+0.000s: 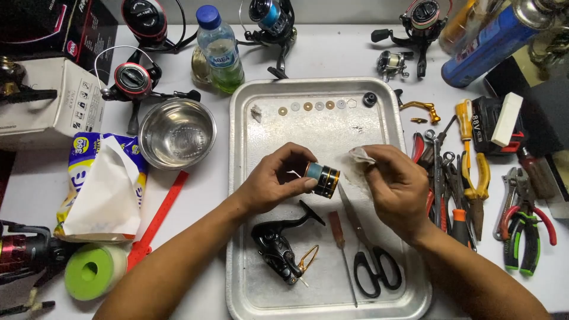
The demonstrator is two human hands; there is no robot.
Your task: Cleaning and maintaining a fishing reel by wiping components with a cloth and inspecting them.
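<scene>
the left hand [274, 181] is curled closed around a small cylindrical fishing reel spool [320, 178], thumb and fingertips gripping its blue line-wound barrel, with the black rim and gold band facing 3 o'clock. the right hand [396, 186] sits just at 3 o'clock of the spool, fingers pinched shut on a crumpled scrap of white tissue [360, 156] held close to the spool's upper edge; whether tissue and spool touch cannot be told. both hands hover over the middle of a dull, scratched aluminium tray [249, 266] with rounded corners

on the tray at 6 o'clock of the hands lies a glossy black spinning reel body [274, 244] with a thin gold wire bail, and beside it toward 5 o'clock a slim screwdriver [342, 249] with a reddish wooden handle and black-handled steel scissors [367, 255]. at 12 o'clock, along the tray's far edge, a row of small flat round washers [314, 106] runs in brass and grey tones, ending by a black knob [370, 98]

off the tray at 9 o'clock stands a shiny round steel bowl [176, 132], with an opened soft pack of tissue paper [101, 186] beyond it. at 3 o'clock a jumble of pliers [474, 172] and other metal hand tools covers the white table. at 11 o'clock stands a clear plastic water bottle [219, 50] with a blue cap
</scene>
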